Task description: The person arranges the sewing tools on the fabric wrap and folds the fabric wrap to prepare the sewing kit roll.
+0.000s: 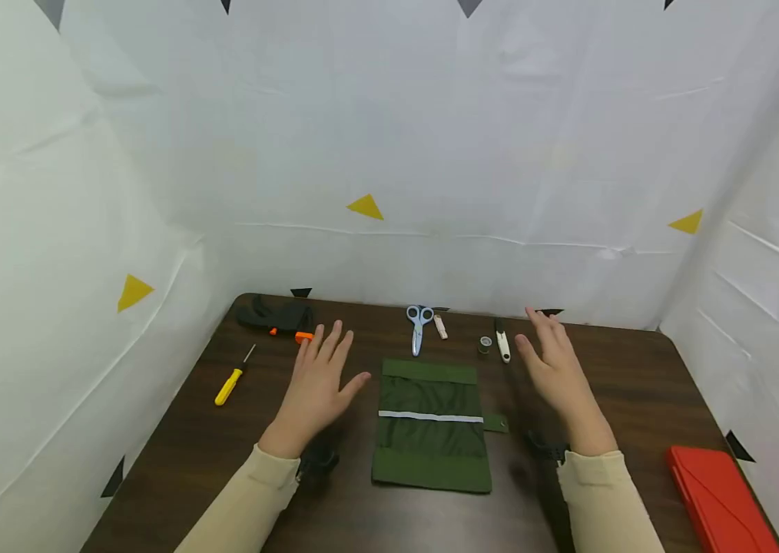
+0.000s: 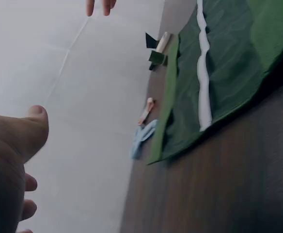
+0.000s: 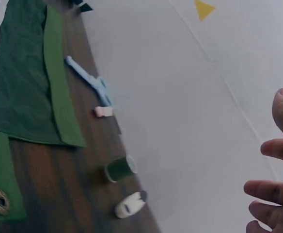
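A green fabric pouch (image 1: 431, 465) with a white elastic strip and a snap tab (image 1: 495, 423) lies unfolded on the dark wooden table. My left hand (image 1: 313, 399) hovers left of it, fingers spread, holding nothing. On the other side my right hand (image 1: 558, 380) is raised in the same way, its fingers straight and nothing in them. Beyond the pouch lie light blue scissors (image 1: 418, 330) and a small white and pink piece (image 1: 440, 326). A spool of green thread (image 3: 120, 169) stands near the right hand, beside a white-handled cutter (image 1: 503, 344).
A yellow-handled screwdriver (image 1: 229, 385) lies at the left. Behind the left hand are a black object (image 1: 286, 315) and small orange pieces (image 1: 303, 336). A red case (image 1: 724, 499) sits at the right edge. White sheeting (image 1: 431, 153) walls in the table's back and sides.
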### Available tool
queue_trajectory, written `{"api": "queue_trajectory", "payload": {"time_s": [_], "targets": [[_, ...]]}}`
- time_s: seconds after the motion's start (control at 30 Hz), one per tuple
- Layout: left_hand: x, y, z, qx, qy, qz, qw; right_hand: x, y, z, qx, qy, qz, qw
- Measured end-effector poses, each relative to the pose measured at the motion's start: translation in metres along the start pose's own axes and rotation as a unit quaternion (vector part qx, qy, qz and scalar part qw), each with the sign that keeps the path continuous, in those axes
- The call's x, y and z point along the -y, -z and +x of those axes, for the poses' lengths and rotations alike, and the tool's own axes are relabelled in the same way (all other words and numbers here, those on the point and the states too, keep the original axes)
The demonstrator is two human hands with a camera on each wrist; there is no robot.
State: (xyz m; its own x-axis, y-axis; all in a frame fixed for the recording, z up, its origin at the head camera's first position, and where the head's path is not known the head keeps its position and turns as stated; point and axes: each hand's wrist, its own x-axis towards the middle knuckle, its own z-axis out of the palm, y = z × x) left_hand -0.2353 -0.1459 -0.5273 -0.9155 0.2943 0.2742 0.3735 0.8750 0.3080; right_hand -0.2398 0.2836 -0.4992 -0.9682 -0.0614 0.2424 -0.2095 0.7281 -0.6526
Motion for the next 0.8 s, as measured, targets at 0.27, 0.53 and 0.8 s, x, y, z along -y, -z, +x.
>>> {"api": "queue_trajectory", "payload": {"time_s": [0.27, 0.53, 0.8], "targets": [[0.002, -0.019, -0.009, 0.021, 0.013, -0.101, 0.9945, -0.016, -0.028, 0.003, -0.036, -0.032, 0.038, 0.9981], [0.004, -0.050, -0.016, 0.025, -0.004, -0.230, 0.9730, -0.028, -0.049, 0.003, -0.052, -0.083, 0.085, 0.9915], [0.011, -0.076, -0.015, 0.032, -0.043, -0.280, 0.9586, -0.059, -0.067, 0.000, -0.014, -0.074, 0.137, 0.9877]]}}
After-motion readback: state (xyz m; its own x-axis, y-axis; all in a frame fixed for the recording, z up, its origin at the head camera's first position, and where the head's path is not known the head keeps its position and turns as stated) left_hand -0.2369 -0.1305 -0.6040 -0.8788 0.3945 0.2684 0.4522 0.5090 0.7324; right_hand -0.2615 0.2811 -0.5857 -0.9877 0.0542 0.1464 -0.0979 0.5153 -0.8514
